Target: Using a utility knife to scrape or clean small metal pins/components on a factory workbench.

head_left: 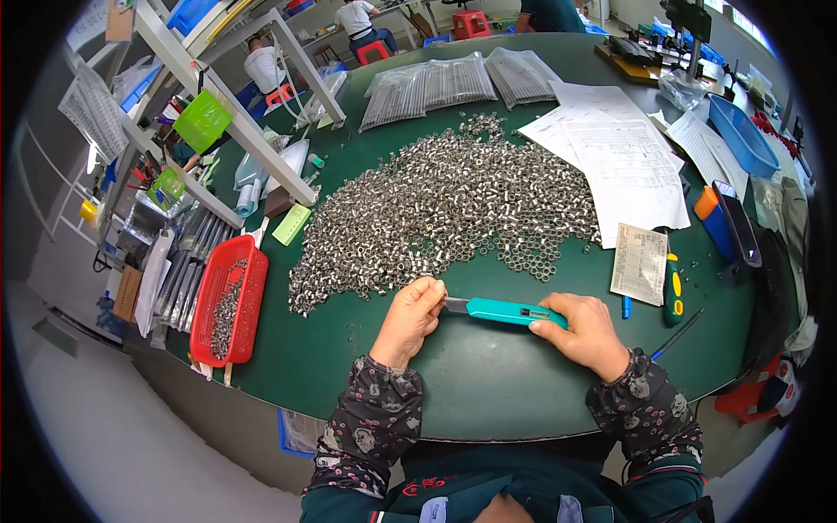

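My right hand (588,335) is wrapped around the teal handle of a utility knife (500,311), with its blade out and pointing left. At the blade's tip, my left hand (406,319) is closed in a pinch between thumb and forefinger. Whatever it pinches is mostly hidden by the fingers and too small to name. Just beyond both hands, a wide heap of small silvery metal rings (436,196) spreads over the green table (488,392). Some rings at the heap's near right lie flat in a single layer.
A red plastic basket (256,301) with more metal parts stands at the left edge. Bagged metal rods (427,90) lie at the back. Paper sheets (629,174), a printed card (640,264), a yellow-green screwdriver (672,292) and a phone (738,225) are on the right.
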Tool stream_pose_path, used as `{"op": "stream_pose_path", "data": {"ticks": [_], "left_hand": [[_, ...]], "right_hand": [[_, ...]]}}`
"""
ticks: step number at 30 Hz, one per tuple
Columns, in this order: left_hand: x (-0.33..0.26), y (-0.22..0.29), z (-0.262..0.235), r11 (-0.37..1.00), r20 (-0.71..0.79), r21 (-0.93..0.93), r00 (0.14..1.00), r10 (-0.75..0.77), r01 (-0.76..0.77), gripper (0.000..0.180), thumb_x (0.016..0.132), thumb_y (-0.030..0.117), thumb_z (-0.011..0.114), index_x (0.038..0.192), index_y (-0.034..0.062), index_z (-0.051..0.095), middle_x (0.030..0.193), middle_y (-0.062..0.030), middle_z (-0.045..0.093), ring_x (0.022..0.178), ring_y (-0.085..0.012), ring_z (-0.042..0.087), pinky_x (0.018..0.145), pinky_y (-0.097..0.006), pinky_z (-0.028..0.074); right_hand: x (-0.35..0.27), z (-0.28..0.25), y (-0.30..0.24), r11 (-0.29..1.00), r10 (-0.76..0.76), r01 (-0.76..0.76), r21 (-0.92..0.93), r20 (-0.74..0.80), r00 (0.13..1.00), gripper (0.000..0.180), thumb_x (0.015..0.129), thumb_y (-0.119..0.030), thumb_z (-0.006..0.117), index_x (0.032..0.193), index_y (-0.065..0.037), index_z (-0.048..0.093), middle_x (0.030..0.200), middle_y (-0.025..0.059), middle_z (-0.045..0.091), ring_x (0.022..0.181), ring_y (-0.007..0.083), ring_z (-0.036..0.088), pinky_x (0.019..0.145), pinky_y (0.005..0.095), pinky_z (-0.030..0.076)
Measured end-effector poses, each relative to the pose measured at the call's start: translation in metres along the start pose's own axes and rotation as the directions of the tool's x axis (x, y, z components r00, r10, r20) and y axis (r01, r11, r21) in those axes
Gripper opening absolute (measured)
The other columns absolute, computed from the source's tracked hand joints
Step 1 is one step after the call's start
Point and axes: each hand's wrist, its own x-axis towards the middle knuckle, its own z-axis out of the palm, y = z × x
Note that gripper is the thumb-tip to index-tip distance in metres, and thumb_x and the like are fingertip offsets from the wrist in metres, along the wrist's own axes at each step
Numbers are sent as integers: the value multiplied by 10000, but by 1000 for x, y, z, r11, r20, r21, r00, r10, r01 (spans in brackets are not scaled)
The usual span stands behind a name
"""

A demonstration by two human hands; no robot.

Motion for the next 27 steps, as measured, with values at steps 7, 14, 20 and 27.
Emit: {"op": "stream_pose_path", "data": {"ticks": [7, 14, 20, 27], "left_hand": [[-1, 6, -8, 987, 95, 58, 984, -152, 147, 213, 868, 234, 504, 720, 82, 493, 576, 56, 400, 402, 7, 257, 344, -145, 181], [0, 7, -10, 963, 179, 152, 952, -247, 222, 231, 865, 237, 508, 695, 82, 486, 579, 59, 411, 406, 4, 243, 354, -156, 170], [-1, 6, -6, 952, 218, 192, 936, -277, 237, 238, 868, 233, 503, 682, 85, 485, 584, 56, 419, 429, 2, 245, 366, -159, 167], [2, 5, -11, 944, 261, 225, 919, -296, 241, 229, 870, 229, 498, 689, 89, 484, 625, 49, 447, 445, 4, 253, 372, -153, 174]], "right_hand": [[1, -8, -2, 992, -78, 78, -101, 3, 997, 294, 716, -322, 613, 815, -46, 596, 726, 112, 580, 675, 308, 557, 578, 396, 415], [1, -16, -5, 955, -229, 215, -204, -48, 972, 243, 689, -272, 643, 792, -61, 581, 689, 88, 537, 643, 281, 548, 541, 376, 406], [2, -24, -12, 878, -366, 313, -363, -87, 926, 232, 633, -222, 673, 763, -71, 555, 648, 63, 481, 603, 245, 515, 527, 354, 388], [4, -32, -21, 743, -513, 396, -540, -80, 855, 245, 611, -201, 670, 777, -79, 536, 643, 28, 434, 606, 186, 459, 531, 314, 346]]}}
